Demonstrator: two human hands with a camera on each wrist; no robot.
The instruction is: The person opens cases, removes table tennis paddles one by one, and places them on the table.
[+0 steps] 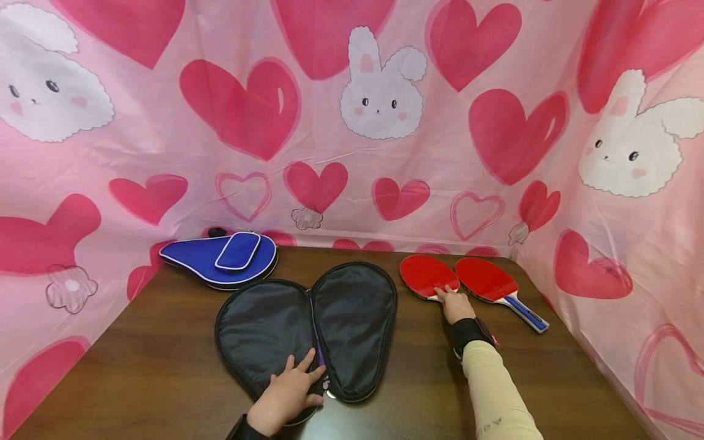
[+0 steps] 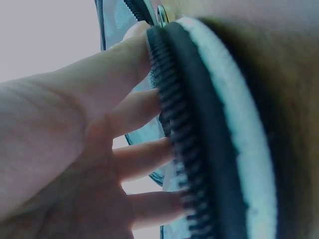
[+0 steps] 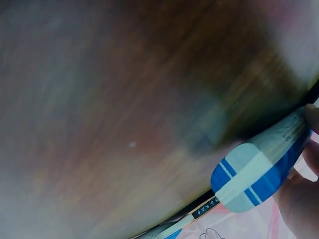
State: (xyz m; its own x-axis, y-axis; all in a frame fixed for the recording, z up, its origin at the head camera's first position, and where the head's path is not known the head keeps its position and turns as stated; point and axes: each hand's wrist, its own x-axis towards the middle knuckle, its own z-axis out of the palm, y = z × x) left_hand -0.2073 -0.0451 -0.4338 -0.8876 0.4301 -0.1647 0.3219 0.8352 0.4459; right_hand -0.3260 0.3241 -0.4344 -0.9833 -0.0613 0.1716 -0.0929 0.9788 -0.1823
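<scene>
An unzipped paddle case (image 1: 352, 330) lies spread flat, its two black halves facing up. My left hand (image 1: 288, 391) rests on the near part of its left half, fingers straight and spread toward the hinge. The left wrist view shows those fingers reaching over the zipper teeth (image 2: 172, 109) along the case's edge. Farther right, a red table tennis paddle (image 1: 423, 272) lies face up. My right hand (image 1: 456, 305) grips it where blade meets handle, fingers on the red rubber. In the right wrist view, the blue-and-white handle end (image 3: 249, 177) points toward the camera, beside the thumb and fingers.
A second red paddle (image 1: 484, 278) lies close on the right, its blue handle angled toward the front. At the back left sits a closed blue paddle case (image 1: 192, 255) with a small black object (image 1: 217, 231) behind it. Pink printed cloth (image 1: 324, 146) encloses the wooden table (image 1: 137, 366).
</scene>
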